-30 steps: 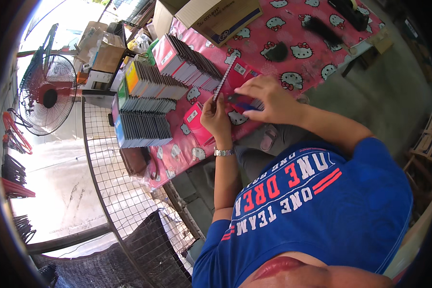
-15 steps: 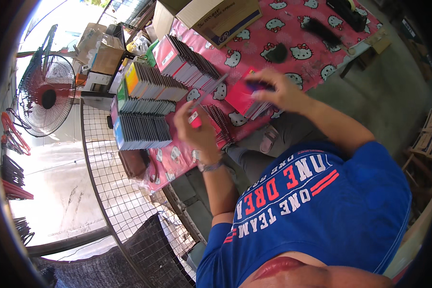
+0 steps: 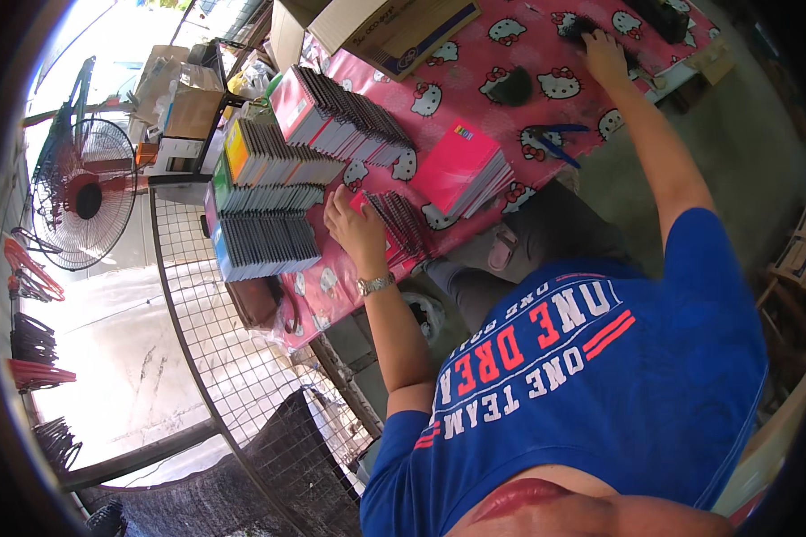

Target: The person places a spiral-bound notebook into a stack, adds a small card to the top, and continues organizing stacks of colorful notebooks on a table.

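My left hand (image 3: 358,237), with a metal-banded watch at the wrist, rests by a row of red spiral-bound notebooks (image 3: 396,224). Its fingers are stretched apart and nothing shows in them. My right hand (image 3: 605,59) reaches to the far right of the table, its bent fingertips pressed down at a bundle of thin black strands, perhaps binding coils (image 3: 571,27). What the fingertips pinch is hidden. Between my hands lies a stack of pink-red notebooks (image 3: 461,166) without visible spirals. Pliers with blue handles (image 3: 560,143) lie to the right of that stack.
Spiral notebooks stand in rows at the left: red-covered (image 3: 331,116), yellow (image 3: 273,154) and blue (image 3: 264,243). An open cardboard box (image 3: 403,36) sits behind them. A dark rounded object (image 3: 512,87) lies on the pink patterned tablecloth (image 3: 466,94). A fan (image 3: 85,197) stands beyond the wire mesh.
My right hand has moved far right to the black bundle, leaving the pliers on the table. My left hand has lowered to the red spiral notebooks; the thin strip near it is gone from view.
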`<action>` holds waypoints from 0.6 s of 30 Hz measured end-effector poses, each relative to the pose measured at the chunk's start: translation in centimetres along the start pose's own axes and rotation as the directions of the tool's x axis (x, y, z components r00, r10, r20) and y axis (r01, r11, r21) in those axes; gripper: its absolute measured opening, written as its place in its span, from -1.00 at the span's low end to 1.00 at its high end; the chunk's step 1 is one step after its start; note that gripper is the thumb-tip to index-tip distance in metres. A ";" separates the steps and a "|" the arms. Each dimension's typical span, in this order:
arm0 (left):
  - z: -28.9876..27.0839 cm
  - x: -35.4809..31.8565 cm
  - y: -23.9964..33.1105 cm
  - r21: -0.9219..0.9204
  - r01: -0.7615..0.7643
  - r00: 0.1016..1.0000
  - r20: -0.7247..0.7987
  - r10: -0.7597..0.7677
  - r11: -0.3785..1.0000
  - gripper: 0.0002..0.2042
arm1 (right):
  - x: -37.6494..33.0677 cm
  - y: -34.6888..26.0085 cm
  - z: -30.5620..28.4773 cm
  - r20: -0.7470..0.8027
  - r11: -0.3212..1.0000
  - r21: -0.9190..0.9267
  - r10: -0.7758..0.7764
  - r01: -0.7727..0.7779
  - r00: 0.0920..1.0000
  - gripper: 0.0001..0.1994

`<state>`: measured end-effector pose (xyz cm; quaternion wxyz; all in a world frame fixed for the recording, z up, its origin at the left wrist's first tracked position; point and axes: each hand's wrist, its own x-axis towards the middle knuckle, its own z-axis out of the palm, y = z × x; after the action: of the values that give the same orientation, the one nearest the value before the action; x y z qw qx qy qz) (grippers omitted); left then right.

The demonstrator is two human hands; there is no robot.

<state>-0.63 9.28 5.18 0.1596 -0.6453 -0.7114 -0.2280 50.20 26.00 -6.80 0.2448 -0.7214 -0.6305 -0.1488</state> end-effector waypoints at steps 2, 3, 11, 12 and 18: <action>-1.2 0.2 3.5 -0.149 -0.108 0.994 -0.014 0.107 0.983 -0.61 | 0.1 2.2 1.1 0.126 0.976 -0.152 -0.139 0.158 0.982 -0.71; -1.9 0.3 6.0 -0.287 -0.204 0.979 -0.049 0.199 0.936 -0.68 | 0.7 2.8 1.2 0.125 0.975 -0.160 -0.133 0.152 0.983 -0.71; -2.1 -2.4 14.5 -0.151 -0.465 0.820 0.296 0.489 0.872 -0.71 | 4.4 -1.4 -3.6 0.014 0.955 -0.141 -0.262 0.261 0.965 -0.76; -2.2 -2.2 14.4 -0.157 -0.468 0.819 0.293 0.494 0.869 -0.71 | 4.2 -2.0 -4.8 0.013 0.955 -0.148 -0.259 0.258 0.966 -0.76; -5.6 1.1 11.7 -0.519 -0.284 0.808 0.324 0.492 0.807 -0.76 | 0.0 -9.1 -11.1 0.101 0.628 0.745 -0.442 0.227 0.891 -0.74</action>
<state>10.43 7.97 11.85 -0.1146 -0.8336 -0.5048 -0.1928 42.27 20.79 3.96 0.3830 -0.4503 -0.7892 0.1663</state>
